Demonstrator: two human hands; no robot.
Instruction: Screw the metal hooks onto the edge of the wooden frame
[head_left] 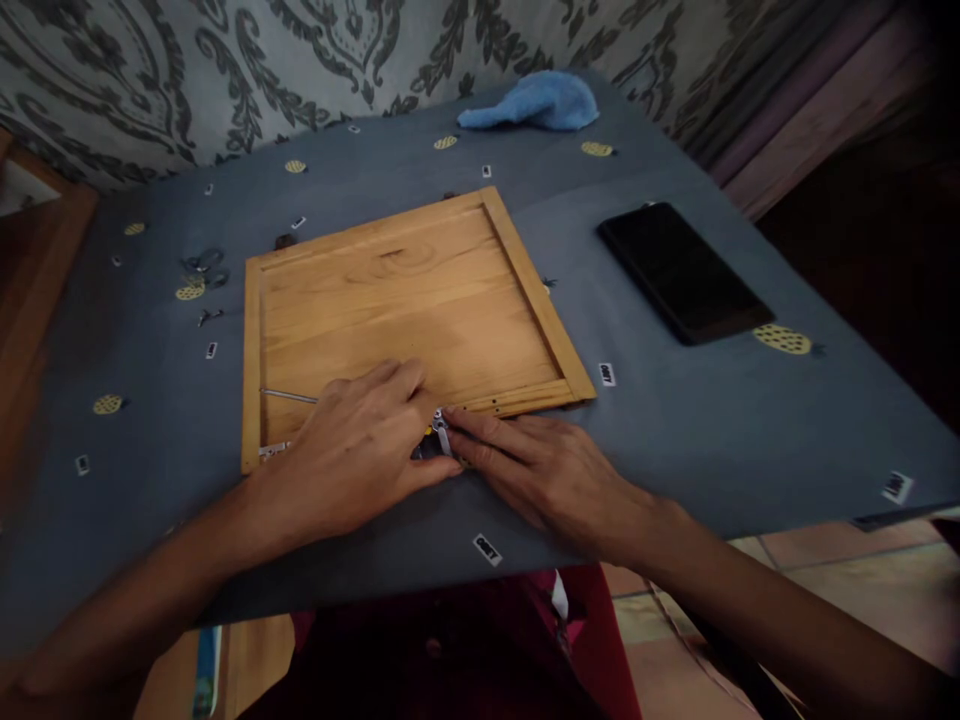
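A wooden framed panel (pixel 405 290), like a small cabinet door, lies on the cloth-covered table. My left hand (pixel 360 440) is closed over its near edge, wrapped around what looks like a screwdriver. The thin metal shaft (pixel 289 396) sticks out to the left over the panel, and a bit of the black and yellow handle (pixel 427 447) shows under the fingers. Against that edge, the fingertips of my right hand (pixel 540 465) press on a small silvery metal fitting (pixel 441 425), perhaps a hinge. My fingers partly hide the fitting. Small dark holes dot the near frame rail.
A black phone (pixel 686 272) lies to the right of the panel. At the back is a crumpled blue cloth (pixel 536 101). Scissors (pixel 204 268) and a small metal piece (pixel 210 317) lie on the left. Another wooden frame (pixel 52 270) stands at the left edge.
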